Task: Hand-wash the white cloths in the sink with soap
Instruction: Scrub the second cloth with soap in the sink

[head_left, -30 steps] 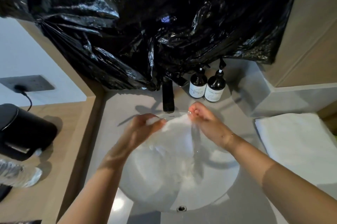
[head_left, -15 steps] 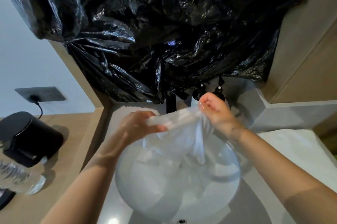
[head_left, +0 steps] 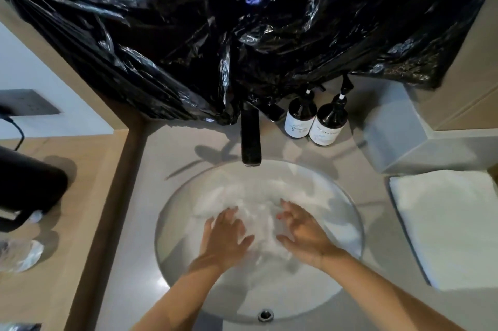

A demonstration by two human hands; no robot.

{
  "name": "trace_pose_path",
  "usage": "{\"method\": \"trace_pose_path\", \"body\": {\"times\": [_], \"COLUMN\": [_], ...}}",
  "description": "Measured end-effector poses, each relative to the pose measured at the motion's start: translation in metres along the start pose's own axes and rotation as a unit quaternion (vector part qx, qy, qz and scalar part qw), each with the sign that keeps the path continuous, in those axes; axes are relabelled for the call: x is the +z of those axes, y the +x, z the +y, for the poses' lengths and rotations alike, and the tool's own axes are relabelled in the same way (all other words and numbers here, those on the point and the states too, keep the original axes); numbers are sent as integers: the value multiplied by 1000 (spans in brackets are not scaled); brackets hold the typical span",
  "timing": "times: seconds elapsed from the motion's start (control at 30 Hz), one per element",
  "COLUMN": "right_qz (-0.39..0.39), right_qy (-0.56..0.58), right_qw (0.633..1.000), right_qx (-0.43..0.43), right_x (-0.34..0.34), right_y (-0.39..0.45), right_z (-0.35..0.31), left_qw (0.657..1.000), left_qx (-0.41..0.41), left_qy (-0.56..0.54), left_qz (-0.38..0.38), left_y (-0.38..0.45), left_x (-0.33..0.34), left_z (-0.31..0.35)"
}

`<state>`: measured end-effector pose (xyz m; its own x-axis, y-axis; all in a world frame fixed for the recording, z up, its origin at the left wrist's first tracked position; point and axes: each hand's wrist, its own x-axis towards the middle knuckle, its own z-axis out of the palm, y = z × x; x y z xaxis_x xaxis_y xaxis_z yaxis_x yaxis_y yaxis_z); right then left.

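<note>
Landmark: sink (head_left: 347, 225). At its near rim the overflow hole (head_left: 265, 314) sat dry, forearms coming in over it. Inside the bowl, left hand (head_left: 226, 236) and right hand (head_left: 301, 231) lay flat, fingers spread and mostly straight, pressing the white cloths (head_left: 258, 212) down at the bowl's centre; neither hand gripped anything. Cloths looked wet and bunched, blur hid whether there was lather. Faucet (head_left: 251, 139) over the far rim, no stream visible. 2 soap bottles (head_left: 314, 120) stood behind the sink, right of the faucet, untouched. Folded white towel (head_left: 444, 228) right of the sink. My read: mid-wash, soaking/pressing stage; soaping unconfirmed, rinse and wring left.
</note>
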<state>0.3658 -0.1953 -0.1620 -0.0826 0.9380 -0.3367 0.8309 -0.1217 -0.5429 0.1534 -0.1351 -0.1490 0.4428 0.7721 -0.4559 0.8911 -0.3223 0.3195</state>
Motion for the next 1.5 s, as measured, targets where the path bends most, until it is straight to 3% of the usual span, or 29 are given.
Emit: {"method": "trace_pose_path", "body": {"times": [0.07, 0.23, 0.33, 0.47, 0.53, 0.6, 0.67, 0.7, 0.73, 0.8, 0.87, 0.97, 1.13, 1.23, 1.37, 1.43, 1.5], "right_qz": [-42, -51, -86, -54, -51, -3, 35, 74, 113, 121, 27, -48, 37, 22, 177, 162, 84], "right_qy": [-92, -157, -120, -143, -148, -120, -37, 4, 40, 75, 39, -19, 116, 89, 100, 67, 16], "right_qw": [995, 985, 986, 986, 986, 992, 998, 997, 992, 989, 998, 995, 992, 996, 974, 975, 987], "right_qx": [0, 44, 72, 66, 58, 49, 40, 31, 30, 34, 45, 82, 19, 22, -102, -138, -139], "right_x": [21, 59, 73, 84, 70, 42, 19, 14, 9, 16, 27, 18, -2, -22, -52, -60, -61], "right_y": [5, 18, 33, 41, 42, 49, 58, 64, 70, 86, 100, 106, 85, 62, 32, 19, 10], "right_z": [8, 22, 23, 8, 5, 4, 10, 12, 11, 14, 7, -5, 4, 10, 6, 6, 9], "left_qw": [1000, 991, 991, 992, 997, 996, 968, 953, 952, 967, 964, 969, 958, 942, 945, 970, 990], "left_qx": [0, 28, -3, 25, 34, -19, -69, -73, -86, -165, -211, -153, -17, 119, 176, 161, 118], "left_qy": [7, 118, 93, 47, 16, -78, -168, -170, -146, -137, -158, -176, -250, -224, -157, -115, -80], "left_qz": [-2, -51, -96, -118, -63, 47, 175, 239, 253, 136, 45, 88, 136, 220, 225, 141, -13], "left_y": [13, 34, 48, 53, 59, 55, 55, 59, 65, 76, 83, 82, 52, 33, 17, 9, 2], "left_x": [12, 64, 98, 61, 46, 18, 8, 11, 14, 21, 29, 25, -6, -14, -27, -30, -26], "left_z": [4, -3, -24, -5, -2, 0, -9, -16, -20, -25, -28, -32, -37, -40, -44, -43, -40]}}
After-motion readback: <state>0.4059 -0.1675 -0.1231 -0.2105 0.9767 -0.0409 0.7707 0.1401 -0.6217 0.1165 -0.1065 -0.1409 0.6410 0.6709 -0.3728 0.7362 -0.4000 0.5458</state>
